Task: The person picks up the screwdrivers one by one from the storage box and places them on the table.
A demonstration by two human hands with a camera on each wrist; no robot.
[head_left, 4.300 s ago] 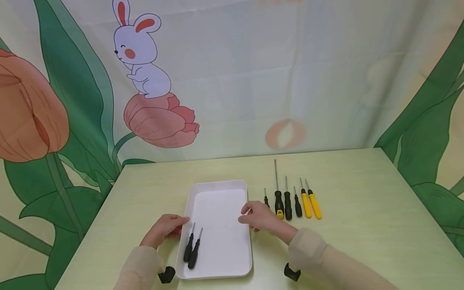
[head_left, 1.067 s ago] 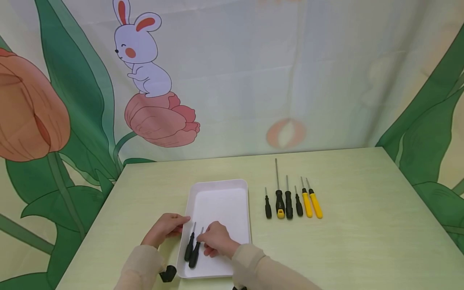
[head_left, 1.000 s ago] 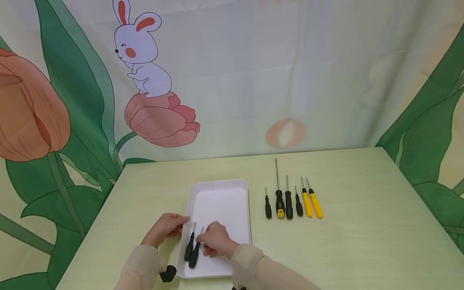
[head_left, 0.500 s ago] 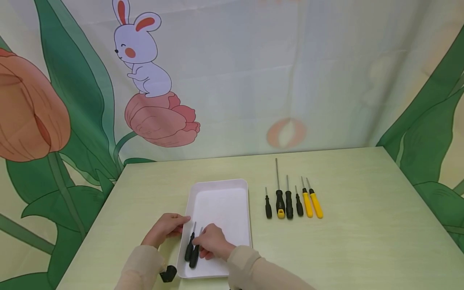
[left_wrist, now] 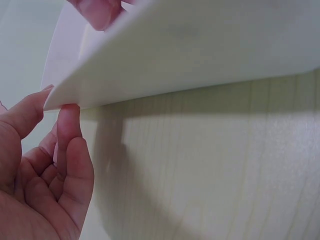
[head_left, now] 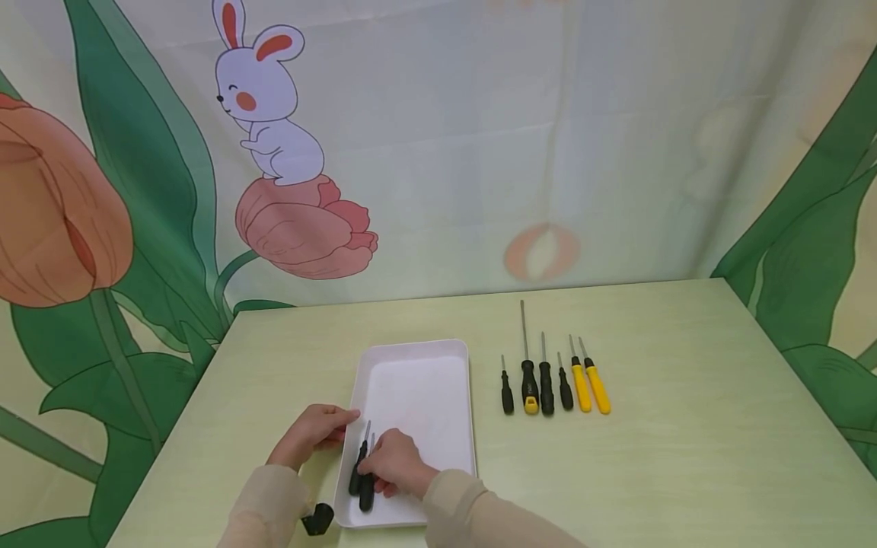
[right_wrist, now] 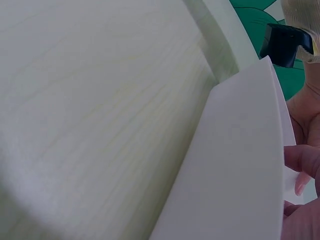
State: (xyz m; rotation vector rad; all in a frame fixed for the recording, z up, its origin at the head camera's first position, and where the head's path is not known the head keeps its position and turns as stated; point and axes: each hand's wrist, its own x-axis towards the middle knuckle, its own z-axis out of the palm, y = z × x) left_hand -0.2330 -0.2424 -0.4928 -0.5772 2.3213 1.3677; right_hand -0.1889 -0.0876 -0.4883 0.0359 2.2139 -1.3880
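Note:
My left hand [head_left: 314, 430] pinches the left rim of a white rectangular tray [head_left: 425, 388]; in the left wrist view its thumb and forefinger [left_wrist: 69, 127] meet at the rim. Two black-handled screwdrivers lie side by side in the tray's near left part. With thumb and fingertips, my right hand [head_left: 400, 460] pinches the right-hand screwdriver [head_left: 366, 498] near the top of its handle. The other screwdriver [head_left: 354, 481] lies close along its left side, partly covered by the fingertips. The tray wall [right_wrist: 235, 150] hides both screwdrivers in the right wrist view.
Right of the tray, several screwdrivers lie in a row on the pale table [head_left: 685, 441]: black-handled ones, a long black-and-yellow one [head_left: 529, 388], and two yellow-handled ones [head_left: 597, 390]. A printed curtain [head_left: 438, 152] hangs behind the table's back edge.
My right hand has left the tray's right rim, reached in and taken the right-hand screwdriver. Over the last second its shaft has swung left, closer to the other screwdriver. The left hand has stayed put.

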